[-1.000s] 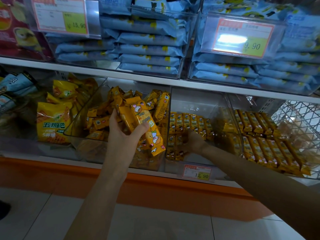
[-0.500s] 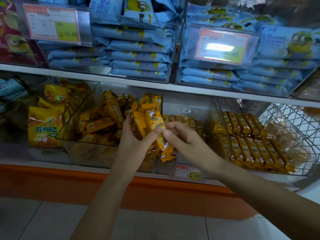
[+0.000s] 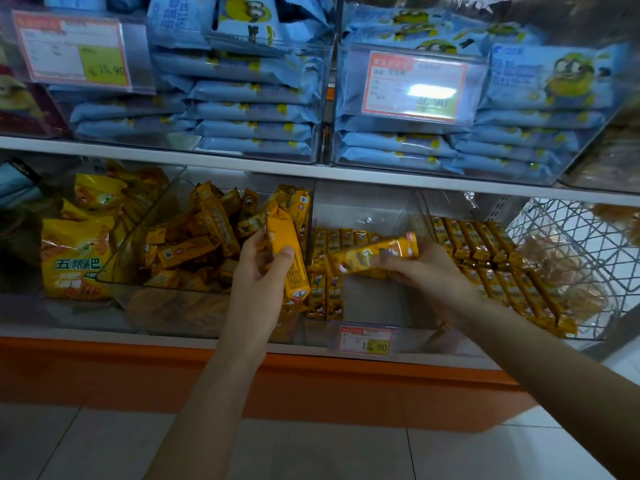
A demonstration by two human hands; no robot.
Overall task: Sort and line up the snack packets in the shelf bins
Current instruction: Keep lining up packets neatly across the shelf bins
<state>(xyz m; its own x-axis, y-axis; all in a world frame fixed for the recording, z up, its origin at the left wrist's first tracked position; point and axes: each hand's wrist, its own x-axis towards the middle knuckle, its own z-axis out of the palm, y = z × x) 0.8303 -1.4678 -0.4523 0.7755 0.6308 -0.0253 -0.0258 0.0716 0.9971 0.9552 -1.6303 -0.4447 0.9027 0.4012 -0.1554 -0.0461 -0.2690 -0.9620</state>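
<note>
My left hand [image 3: 258, 282] is curled around a bunch of yellow packets [image 3: 287, 251], held upright at the front right corner of the jumbled bin [image 3: 145, 237]. My right hand [image 3: 429, 275] pinches 1 single packet [image 3: 374, 253], lying crosswise above the middle bin [image 3: 367, 209], over the lined-up packets [image 3: 325, 299] along its left wall and back edge.
</note>
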